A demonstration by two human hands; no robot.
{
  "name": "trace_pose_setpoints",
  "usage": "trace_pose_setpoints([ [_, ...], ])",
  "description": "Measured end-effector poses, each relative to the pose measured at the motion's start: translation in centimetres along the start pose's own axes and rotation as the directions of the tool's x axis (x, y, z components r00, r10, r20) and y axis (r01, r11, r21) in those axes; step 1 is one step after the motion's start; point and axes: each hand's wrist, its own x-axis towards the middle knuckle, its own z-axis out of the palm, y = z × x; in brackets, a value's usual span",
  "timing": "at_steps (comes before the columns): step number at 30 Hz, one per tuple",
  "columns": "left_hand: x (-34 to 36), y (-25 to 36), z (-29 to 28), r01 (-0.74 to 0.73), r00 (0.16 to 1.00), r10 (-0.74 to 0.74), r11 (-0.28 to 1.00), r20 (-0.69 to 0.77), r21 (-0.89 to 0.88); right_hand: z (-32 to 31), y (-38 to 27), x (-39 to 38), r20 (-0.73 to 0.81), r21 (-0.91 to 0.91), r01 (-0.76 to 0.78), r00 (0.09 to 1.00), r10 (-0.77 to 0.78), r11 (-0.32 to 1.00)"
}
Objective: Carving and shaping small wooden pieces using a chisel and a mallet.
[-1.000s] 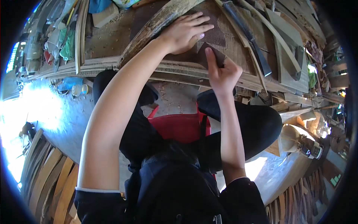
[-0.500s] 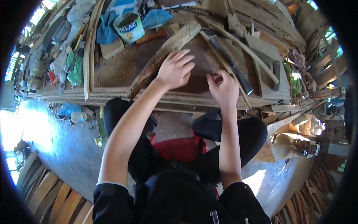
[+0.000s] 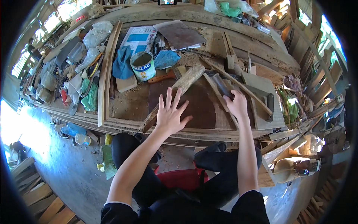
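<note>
We hold our left hand (image 3: 171,117) palm-down with its fingers spread wide, across a weathered length of wood (image 3: 190,79) that slants from eight o'clock up to one o'clock; we cannot tell whether the palm touches it. At three o'clock from that hand we see a dark brown sheet (image 3: 200,108). Our right hand (image 3: 238,106) bends thumb and forefinger at a dark tool (image 3: 220,84), which points toward eleven o'clock beside a narrow wooden strip (image 3: 211,84); we cannot tell how tightly they grip. A saw handle (image 3: 270,107) sits at our right hand's three o'clock, a tin can (image 3: 143,71) at our left's eleven.
</note>
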Motion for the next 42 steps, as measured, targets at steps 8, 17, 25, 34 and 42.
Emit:
trace_pose_setpoints([
  [8, 3.0, 0.1, 0.6, 0.142, 0.980, -0.159, 0.981, 0.121, 0.135, -5.6, -6.7, -0.7, -0.436, 0.714, 0.323, 0.900, 0.033, 0.621],
  [17, 3.6, -1.2, -1.0, 0.318, 0.948, -0.317, 0.946, 0.020, -0.060, -4.0, -8.8, -1.5, -0.058, 0.994, 0.064, 0.996, 0.068, -0.092],
  [25, 2.9, -2.3, 0.0, 0.333, 0.942, -0.335, 0.930, 0.013, -0.156, 0.6, -11.0, -0.9, -0.057, 0.995, 0.044, 0.986, -0.155, -0.088],
  [34, 3.4, -2.3, -0.3, 0.380, 0.922, -0.388, 0.897, 0.008, -0.224, 2.8, -11.2, 0.4, -0.009, 0.999, -0.001, 0.969, -0.246, -0.039],
  [42, 3.3, -2.4, -0.2, 0.404, 0.910, -0.413, 0.873, 0.028, -0.272, 3.3, -10.8, -0.6, -0.049, 0.996, 0.040, 0.990, -0.134, -0.075],
])
